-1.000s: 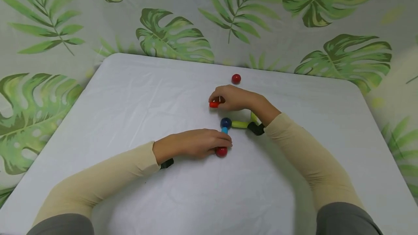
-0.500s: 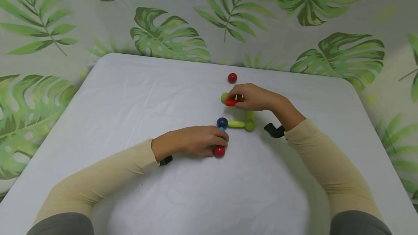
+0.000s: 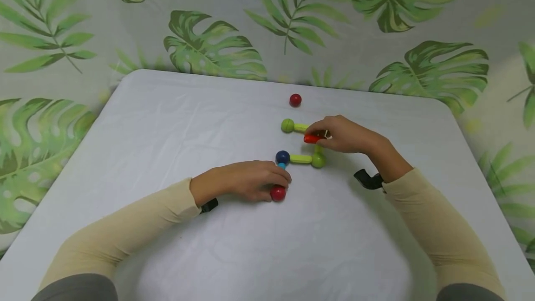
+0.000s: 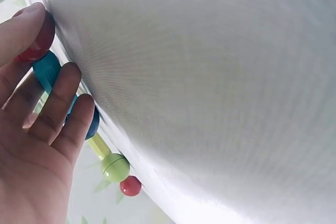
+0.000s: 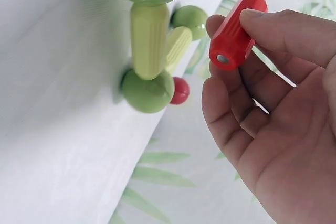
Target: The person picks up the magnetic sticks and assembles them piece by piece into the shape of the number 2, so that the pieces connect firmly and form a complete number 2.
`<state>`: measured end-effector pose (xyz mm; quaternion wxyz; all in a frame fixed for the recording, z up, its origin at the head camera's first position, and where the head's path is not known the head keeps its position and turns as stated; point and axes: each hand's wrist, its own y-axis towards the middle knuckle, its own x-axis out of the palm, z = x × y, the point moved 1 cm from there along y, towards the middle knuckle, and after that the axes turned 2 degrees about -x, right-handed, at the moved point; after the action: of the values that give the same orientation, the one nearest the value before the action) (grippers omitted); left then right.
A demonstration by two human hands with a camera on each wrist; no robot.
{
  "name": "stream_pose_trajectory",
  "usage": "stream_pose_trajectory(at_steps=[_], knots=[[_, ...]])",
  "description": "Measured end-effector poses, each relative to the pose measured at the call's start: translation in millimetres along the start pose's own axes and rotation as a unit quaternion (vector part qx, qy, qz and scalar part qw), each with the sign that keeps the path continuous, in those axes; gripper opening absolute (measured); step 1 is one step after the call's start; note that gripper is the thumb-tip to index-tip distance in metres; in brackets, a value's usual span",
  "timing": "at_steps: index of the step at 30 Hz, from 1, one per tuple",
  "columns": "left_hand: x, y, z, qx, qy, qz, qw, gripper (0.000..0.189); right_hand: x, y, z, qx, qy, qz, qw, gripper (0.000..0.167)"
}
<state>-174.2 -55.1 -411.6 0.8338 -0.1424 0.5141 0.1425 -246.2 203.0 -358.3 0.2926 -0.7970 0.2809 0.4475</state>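
My right hand pinches a red magnetic rod between thumb and fingers, with a metal disc showing in its end. The rod is held over the right part of a chain of balls and rods on the table. My left hand grips the near end of that chain, thumb on a red ball and fingers about the blue rod. A dark blue ball joins this rod to a yellow-green rod and a green ball. From there the chain turns back to another green ball.
A loose red ball lies behind the chain, close to the far edge of the white-covered table. Leaf-patterned cloth hangs behind it. A black wrist camera sits at my right wrist.
My right hand has moved right and slightly nearer with the red rod, uncovering the green ball and yellow-green rod at the far end. My left hand stays on the chain.
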Motion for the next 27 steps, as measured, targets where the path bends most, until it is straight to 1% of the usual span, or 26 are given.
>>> stream_pose_trajectory(at_steps=[5,8,13,17,21,24,27], knots=[[-0.7,-1.1,-0.1,-0.01,0.017,0.003,0.9998,0.034,6,-11.4,3,-0.001,0.01,0.009,0.9999,0.036],[-1.6,-1.0,-0.6,-0.01,0.019,0.002,0.9998,0.036,10,-18.0,6,-0.003,0.014,0.021,0.9997,0.034],[-4.5,0.4,-1.7,-0.018,0.001,-0.016,0.9997,0.04,18,-29.6,6,-0.006,0.019,0.032,0.9993,0.033],[-7.4,3.1,-2.3,-0.03,-0.008,-0.033,0.999,0.04,23,-41.3,3,-0.026,0.023,0.052,0.9981,0.034],[-8.9,5.3,-3.2,-0.029,-0.018,-0.043,0.9985,0.037,26,-53.4,1,-0.044,0.022,0.076,0.9959,0.034],[-9.2,5.9,-3.6,-0.028,-0.024,-0.045,0.9983,0.035,28,-60.5,1,-0.043,0.022,0.083,0.9954,0.034],[-9.3,6.4,-3.4,-0.03,-0.026,-0.045,0.9982,0.034,30,-66.0,3,-0.032,0.028,0.083,0.9956,0.035]])
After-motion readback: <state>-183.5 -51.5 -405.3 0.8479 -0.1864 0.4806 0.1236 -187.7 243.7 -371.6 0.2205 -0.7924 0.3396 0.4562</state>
